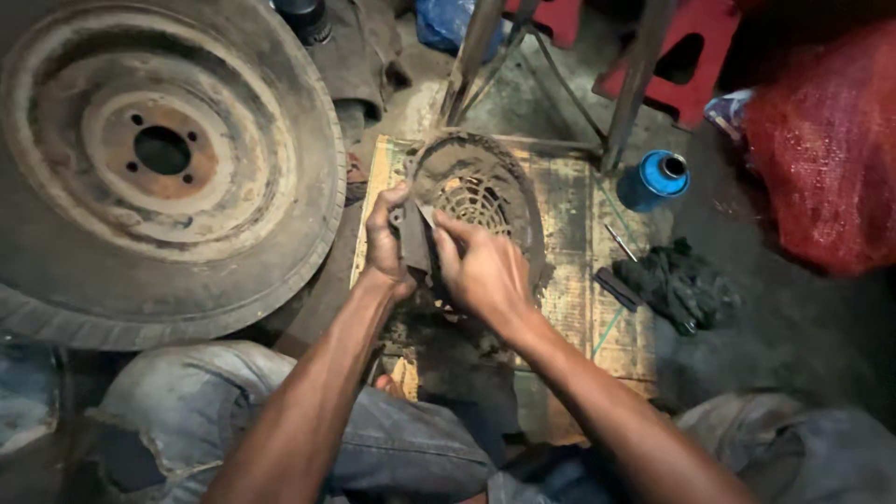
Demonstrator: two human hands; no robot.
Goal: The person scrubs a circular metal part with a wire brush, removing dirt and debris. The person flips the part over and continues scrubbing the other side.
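A round, dirt-caked cover with a grille in its middle (478,191) rests tilted on a worn wooden board (574,201). My left hand (387,245) grips its near left rim, thumb on top. My right hand (481,266) is closed on the same edge just to the right, fingers pinching a dark flat part (413,245) between the two hands. My forearms reach up from the bottom of the view, over my knees in worn jeans (187,411).
A large dusty tyre on a rusty wheel (159,159) lies at the left. A blue can (653,179), a thin tool (620,243) and a dark rag (679,285) lie to the right. Metal stand legs (635,79), red stools and a red mesh sack (826,159) stand behind.
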